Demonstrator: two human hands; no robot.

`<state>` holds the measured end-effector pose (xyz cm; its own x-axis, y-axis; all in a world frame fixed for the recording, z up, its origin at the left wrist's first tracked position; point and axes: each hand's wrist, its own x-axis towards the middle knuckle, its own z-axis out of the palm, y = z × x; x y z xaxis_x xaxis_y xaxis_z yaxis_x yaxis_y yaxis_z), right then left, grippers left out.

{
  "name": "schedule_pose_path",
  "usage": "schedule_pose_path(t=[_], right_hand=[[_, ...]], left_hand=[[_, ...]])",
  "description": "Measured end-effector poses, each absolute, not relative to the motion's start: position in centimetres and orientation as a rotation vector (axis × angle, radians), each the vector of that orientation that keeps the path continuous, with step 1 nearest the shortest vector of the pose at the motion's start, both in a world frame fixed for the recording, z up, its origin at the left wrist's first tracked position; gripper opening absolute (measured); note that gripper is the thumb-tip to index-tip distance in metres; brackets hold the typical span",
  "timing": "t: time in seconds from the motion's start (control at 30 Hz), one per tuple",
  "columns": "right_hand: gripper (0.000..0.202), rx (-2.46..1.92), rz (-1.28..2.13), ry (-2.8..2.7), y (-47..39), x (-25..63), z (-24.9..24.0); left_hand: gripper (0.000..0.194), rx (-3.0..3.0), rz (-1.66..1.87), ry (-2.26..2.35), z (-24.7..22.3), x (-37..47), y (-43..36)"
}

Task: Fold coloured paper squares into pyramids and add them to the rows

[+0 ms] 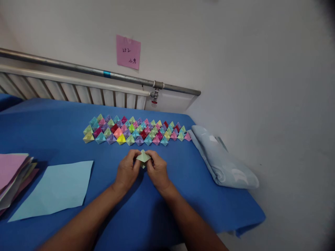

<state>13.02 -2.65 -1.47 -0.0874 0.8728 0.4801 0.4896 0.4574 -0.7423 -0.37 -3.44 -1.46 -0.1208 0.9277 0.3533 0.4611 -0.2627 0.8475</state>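
Note:
Between both hands, over the blue cloth, is a pale green folded paper piece (143, 156) with a pointed top. My left hand (127, 169) pinches its left side, thumb and fingers closed on the paper. On the opposite side my right hand (157, 170) grips it the same way. Just beyond the hands, several rows of small folded paper pieces (139, 140) in many colours stand close together. They have the same pointed shape as the held one.
A light blue sheet (59, 188) lies at the left, beside a stack of coloured paper (13, 174). A folded grey-blue blanket (222, 160) rests along the right edge of the blue cloth (110, 223). Behind are a radiator (78, 89), a metal pipe (125, 77) and a pink note (128, 52).

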Motion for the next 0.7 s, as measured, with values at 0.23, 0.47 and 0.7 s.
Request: schedule_pose_path(t=[0.23, 0.47, 0.7], right_hand=[[0.023, -1.181, 0.595, -1.614, -2.7, 13.1, -1.7], [0.020, -1.109, 0.846, -1.418, -2.9, 13.2, -1.4], [0.019, -0.988, 1.055, -1.335, -3.1, 13.1, -0.9]], left_hand=[[0.011, 1.485, 1.427, 1.292, -0.8, -0.4, -3.5], [0.017, 1.263, 1.367, 1.138, 0.3, -1.2, -3.4], [0.031, 0.958, 1.357, 1.109, 0.4, -1.9, -2.2]])
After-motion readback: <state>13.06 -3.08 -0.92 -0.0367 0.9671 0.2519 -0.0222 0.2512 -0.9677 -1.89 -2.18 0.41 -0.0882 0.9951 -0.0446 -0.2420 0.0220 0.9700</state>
